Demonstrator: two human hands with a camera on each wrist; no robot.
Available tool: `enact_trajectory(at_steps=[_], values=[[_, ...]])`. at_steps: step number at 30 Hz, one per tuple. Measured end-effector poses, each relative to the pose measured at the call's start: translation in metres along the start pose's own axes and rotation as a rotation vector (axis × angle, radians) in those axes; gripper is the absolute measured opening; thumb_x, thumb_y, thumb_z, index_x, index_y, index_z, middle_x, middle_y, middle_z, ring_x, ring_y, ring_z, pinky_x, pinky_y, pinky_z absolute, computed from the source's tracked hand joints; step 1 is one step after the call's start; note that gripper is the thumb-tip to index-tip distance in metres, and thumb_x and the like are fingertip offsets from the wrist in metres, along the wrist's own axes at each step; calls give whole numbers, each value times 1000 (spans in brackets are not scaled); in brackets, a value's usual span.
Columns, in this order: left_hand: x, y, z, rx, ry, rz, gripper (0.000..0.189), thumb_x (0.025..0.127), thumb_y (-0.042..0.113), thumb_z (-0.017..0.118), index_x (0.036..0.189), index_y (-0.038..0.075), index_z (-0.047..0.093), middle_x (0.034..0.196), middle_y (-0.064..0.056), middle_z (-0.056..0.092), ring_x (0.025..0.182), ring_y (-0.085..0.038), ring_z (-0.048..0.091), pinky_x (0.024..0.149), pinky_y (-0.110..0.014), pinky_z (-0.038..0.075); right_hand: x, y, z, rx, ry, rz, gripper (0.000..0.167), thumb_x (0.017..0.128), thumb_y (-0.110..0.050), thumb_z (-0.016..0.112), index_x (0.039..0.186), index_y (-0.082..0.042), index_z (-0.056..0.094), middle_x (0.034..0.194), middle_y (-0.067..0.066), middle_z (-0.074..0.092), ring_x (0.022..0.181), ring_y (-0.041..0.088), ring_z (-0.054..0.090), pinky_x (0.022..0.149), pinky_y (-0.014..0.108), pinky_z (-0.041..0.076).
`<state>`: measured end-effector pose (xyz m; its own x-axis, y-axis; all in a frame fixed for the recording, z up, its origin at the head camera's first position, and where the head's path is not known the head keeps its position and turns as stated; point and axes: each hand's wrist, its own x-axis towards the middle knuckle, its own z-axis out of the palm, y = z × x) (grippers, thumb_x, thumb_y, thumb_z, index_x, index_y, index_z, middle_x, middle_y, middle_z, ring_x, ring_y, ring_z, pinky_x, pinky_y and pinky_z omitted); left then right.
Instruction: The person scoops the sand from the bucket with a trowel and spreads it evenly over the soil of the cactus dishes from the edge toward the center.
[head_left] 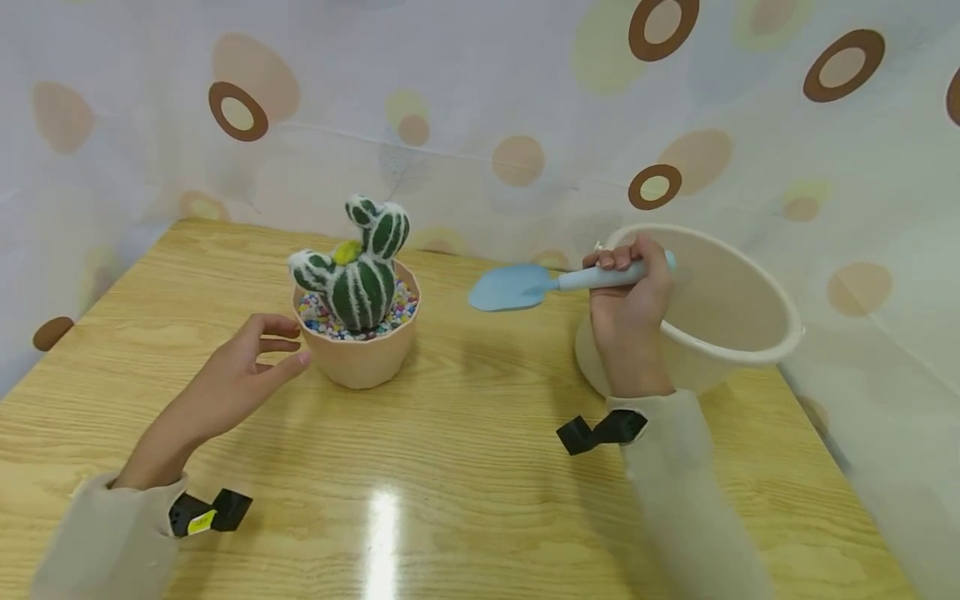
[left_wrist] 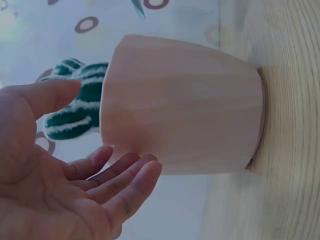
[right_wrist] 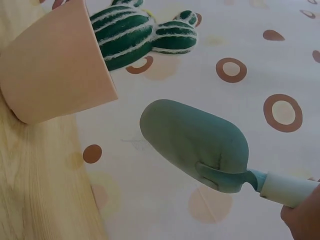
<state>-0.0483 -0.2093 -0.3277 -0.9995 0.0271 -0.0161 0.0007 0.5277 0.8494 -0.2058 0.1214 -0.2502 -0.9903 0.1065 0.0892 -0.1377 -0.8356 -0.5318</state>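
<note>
My right hand (head_left: 628, 308) grips the pale handle of a light blue garden trowel (head_left: 513, 287) above the table, its blade pointing left toward a potted cactus. In the right wrist view the trowel (right_wrist: 195, 145) shows a bare blade face. The cactus (head_left: 362, 292) is green with white fuzzy ridges and a yellow tuft. It stands in a peach-coloured pot (head_left: 363, 360) filled with colourful pebbles (head_left: 318, 315). Beside the pot's left side, my left hand (head_left: 251, 367) has its fingers spread and loosely bent. Whether its fingertips touch the pot (left_wrist: 185, 105) I cannot tell.
A large cream bucket (head_left: 712, 350) stands on the right of the wooden table (head_left: 450, 467), partly behind my right hand. A patterned curtain (head_left: 465, 108) hangs along the back and sides of the table.
</note>
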Motion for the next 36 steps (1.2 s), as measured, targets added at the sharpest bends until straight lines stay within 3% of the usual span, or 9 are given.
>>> enact_trajectory(at_steps=[9,15,23,33,36], values=[[-8,14,10,7,-58,6,58,100,34,48,141,-1,29,141,-23,38,129,-42,41,95,-57,40,6,-29,-4,101,62,15,43,100,-15,48,59,-4,40,46,5,40,44,18,40,57,31,37],[-12,30,17,32,-118,35,57,101,37,45,144,3,32,142,-20,43,129,-40,44,95,-59,41,14,-57,-11,278,61,112,41,98,-11,47,59,-2,41,46,9,42,43,22,39,55,34,35],[-2,46,34,8,-149,112,61,101,36,46,147,1,26,143,-22,43,130,-39,44,96,-57,42,22,-93,-15,354,89,100,37,96,-9,48,60,0,41,46,12,41,41,26,39,53,37,34],[12,58,58,-61,-185,121,65,100,35,48,148,1,22,145,-24,37,134,-40,37,102,-57,38,29,-123,-27,348,116,73,37,93,-9,49,59,0,41,45,14,40,41,28,39,55,39,34],[19,63,65,-58,-185,149,64,99,34,49,147,1,22,145,-25,36,134,-42,37,103,-56,39,30,-130,-31,358,117,65,36,93,-9,50,59,0,41,46,14,40,41,29,38,55,39,33]])
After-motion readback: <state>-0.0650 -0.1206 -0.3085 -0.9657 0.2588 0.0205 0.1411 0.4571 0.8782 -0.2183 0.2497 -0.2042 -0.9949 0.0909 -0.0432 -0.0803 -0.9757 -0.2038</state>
